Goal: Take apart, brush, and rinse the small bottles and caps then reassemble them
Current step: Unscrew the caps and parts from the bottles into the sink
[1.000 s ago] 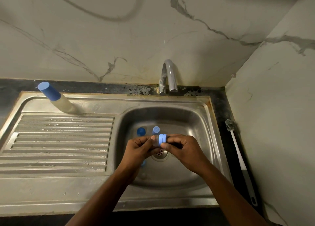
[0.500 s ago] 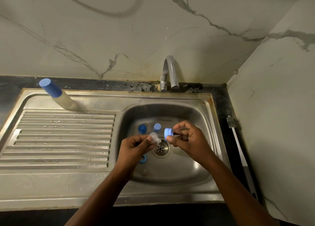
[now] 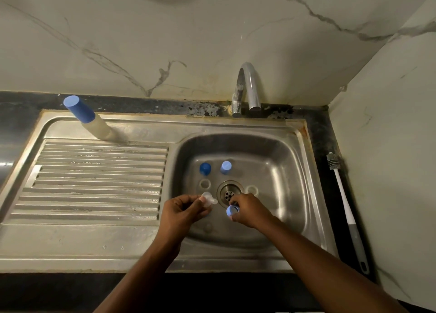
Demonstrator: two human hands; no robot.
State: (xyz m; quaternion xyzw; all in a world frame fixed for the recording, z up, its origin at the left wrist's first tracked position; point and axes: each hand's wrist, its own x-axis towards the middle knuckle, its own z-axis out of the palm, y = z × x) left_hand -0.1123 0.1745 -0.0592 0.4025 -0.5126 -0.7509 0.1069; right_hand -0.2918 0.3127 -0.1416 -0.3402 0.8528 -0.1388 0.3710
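Note:
Over the steel sink basin (image 3: 278, 161), my left hand (image 3: 182, 212) pinches a small clear bottle (image 3: 208, 199) by its body, just left of the drain (image 3: 229, 192). My right hand (image 3: 250, 210) grips a light blue cap (image 3: 233, 210), held low near the basin floor in front of the drain. The bottle and cap are apart. Two small blue-capped bottles (image 3: 205, 168) (image 3: 225, 167) stand at the back of the basin. Two clear rings (image 3: 204, 183) (image 3: 252, 190) lie on the basin floor on either side of the drain.
A larger bottle with a blue cap (image 3: 81, 114) stands on the back of the ribbed draining board (image 3: 94, 183). A bottle brush (image 3: 346, 211) with a white and grey handle lies on the dark counter right of the sink. The tap (image 3: 246, 88) is off.
The cap has come off the small bottle. My hands have moved apart, and my right hand has lowered with the cap toward the basin floor.

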